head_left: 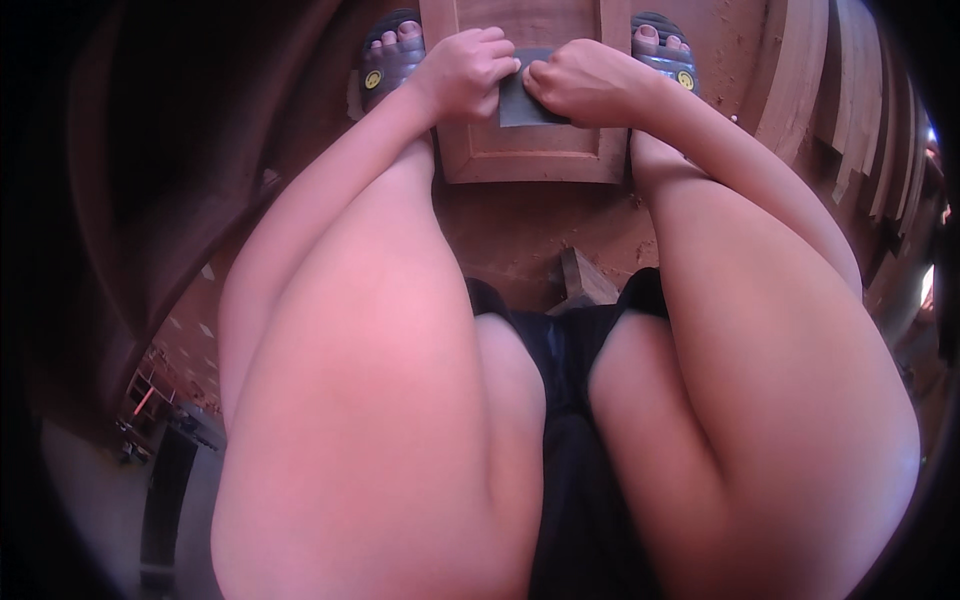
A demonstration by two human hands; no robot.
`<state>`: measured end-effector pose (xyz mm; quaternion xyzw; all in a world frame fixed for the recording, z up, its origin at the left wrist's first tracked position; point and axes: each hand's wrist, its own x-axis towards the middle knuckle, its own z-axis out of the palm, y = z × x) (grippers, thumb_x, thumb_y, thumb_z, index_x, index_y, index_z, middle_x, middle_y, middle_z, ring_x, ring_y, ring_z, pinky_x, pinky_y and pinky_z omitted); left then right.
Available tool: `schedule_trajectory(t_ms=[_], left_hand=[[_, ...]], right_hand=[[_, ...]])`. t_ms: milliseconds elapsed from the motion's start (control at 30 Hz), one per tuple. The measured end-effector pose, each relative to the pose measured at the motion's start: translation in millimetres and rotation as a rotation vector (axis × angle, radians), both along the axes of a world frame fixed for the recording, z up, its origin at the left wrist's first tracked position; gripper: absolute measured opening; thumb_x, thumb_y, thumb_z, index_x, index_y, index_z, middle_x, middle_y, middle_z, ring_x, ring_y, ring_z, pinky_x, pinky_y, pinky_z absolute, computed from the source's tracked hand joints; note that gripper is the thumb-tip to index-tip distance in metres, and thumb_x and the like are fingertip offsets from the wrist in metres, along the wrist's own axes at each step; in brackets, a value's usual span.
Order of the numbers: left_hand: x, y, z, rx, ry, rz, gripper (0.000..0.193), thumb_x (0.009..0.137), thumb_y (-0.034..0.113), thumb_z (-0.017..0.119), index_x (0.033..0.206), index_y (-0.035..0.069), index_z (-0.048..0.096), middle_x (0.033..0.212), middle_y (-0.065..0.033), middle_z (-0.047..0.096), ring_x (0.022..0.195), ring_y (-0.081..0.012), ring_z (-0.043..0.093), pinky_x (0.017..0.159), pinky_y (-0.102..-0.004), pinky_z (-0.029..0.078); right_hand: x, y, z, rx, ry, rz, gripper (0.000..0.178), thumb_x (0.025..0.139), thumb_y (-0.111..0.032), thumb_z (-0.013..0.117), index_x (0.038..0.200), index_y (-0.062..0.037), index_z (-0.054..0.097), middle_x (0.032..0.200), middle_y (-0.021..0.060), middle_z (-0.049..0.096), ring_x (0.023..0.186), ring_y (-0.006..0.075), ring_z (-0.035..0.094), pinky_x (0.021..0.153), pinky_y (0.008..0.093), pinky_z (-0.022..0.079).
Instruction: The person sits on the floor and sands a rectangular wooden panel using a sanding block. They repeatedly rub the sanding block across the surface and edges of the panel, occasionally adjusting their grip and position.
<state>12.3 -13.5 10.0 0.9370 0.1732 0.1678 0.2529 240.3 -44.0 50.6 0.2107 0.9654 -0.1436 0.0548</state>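
A small dark grey sheet of sandpaper (527, 108) is stretched between my hands, above a reddish-brown wooden panel with a raised frame (530, 170). My left hand (468, 75) is closed on the sheet's left edge, thumb toward the middle. On the opposite edge my right hand (592, 85) grips it with curled fingers. The panel lies flat between my feet, its near end toward me; the far end runs out of view at the top. My hands and the sheet cover part of its recessed middle.
My feet in dark sandals, left (393, 72) and right (665, 65), stand on either side of the panel. Long wooden boards (790, 85) lie at the right. A wood offcut (585, 278) sits on the dusty reddish floor between my knees. Dark, unclear shapes fill the left side.
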Motion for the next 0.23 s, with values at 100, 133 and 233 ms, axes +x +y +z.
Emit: schedule_trajectory(t_ms=[100,133,233], left_hand=[[-7,-10,3,-0.093,-0.029,-0.093,0.021,0.061,0.005,0.066,0.082,0.003,0.062,0.082,-0.0106,0.058,0.083,-0.0315,0.059,0.071,-0.0403,0.053],[-7,-11,4,-0.113,-0.02,-0.1,0.019,0.061,0.005,0.066,0.08,0.004,0.061,0.081,-0.0104,0.058,0.082,-0.0315,0.059,0.07,-0.04,0.053],[-6,-19,0,-0.096,-0.044,0.022,0.025,0.061,0.009,0.07,0.085,0.007,0.061,0.085,-0.0101,0.059,0.085,-0.0315,0.06,0.07,-0.0397,0.053]], right_hand=[[-3,0,16,-0.202,0.04,-0.016,0.019,0.076,-0.009,0.073,0.093,-0.0032,0.068,0.083,0.0126,0.07,0.075,0.0329,0.071,0.067,0.0418,0.057],[-4,1,17,-0.257,0.043,-0.04,0.019,0.076,-0.01,0.073,0.093,-0.004,0.068,0.083,0.0125,0.07,0.074,0.0339,0.07,0.068,0.0428,0.057],[-1,2,11,-0.268,0.077,-0.131,0.021,0.076,-0.016,0.075,0.094,-0.0076,0.07,0.085,0.0133,0.072,0.075,0.0341,0.071,0.067,0.0413,0.057]])
